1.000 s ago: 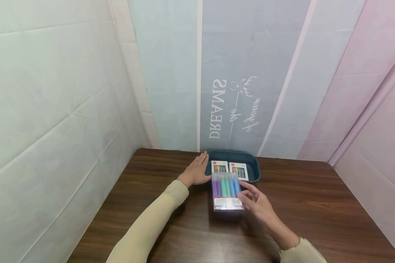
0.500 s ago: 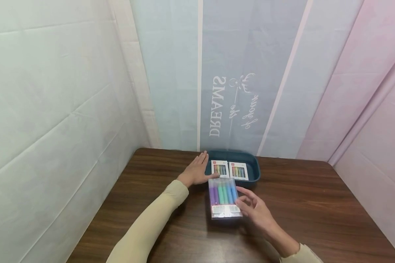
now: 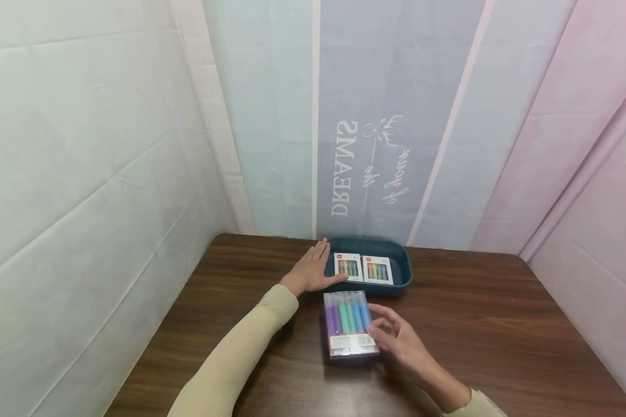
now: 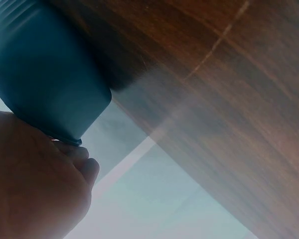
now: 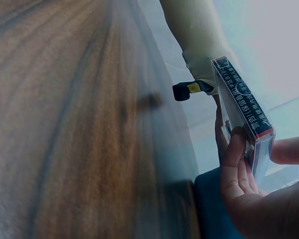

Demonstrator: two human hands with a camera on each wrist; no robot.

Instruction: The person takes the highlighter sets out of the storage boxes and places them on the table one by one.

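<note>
A clear pack of pastel markers [image 3: 346, 323] hangs just above the wooden table [image 3: 490, 324], in front of a dark teal tray [image 3: 404, 263]. My right hand [image 3: 396, 339] grips the pack by its right edge; the right wrist view shows fingers [image 5: 234, 164] curled round the pack [image 5: 244, 114]. My left hand [image 3: 310, 271] rests flat against the tray's left rim with fingers straight. In the left wrist view the hand [image 4: 35, 189] touches the tray [image 4: 45, 74] at its rim. Two small white marker boxes [image 3: 348, 267] [image 3: 378, 270] lie side by side in the tray.
Fabric walls stand close on the left, back and right of the table; the back panel [image 3: 367, 168] has mirrored lettering. Bare wood [image 3: 501, 301] stretches right of the tray and towards the near edge.
The right hand has drawn the marker pack away from the tray, towards me and a little left, and lower over the table. The left hand stays on the tray rim.
</note>
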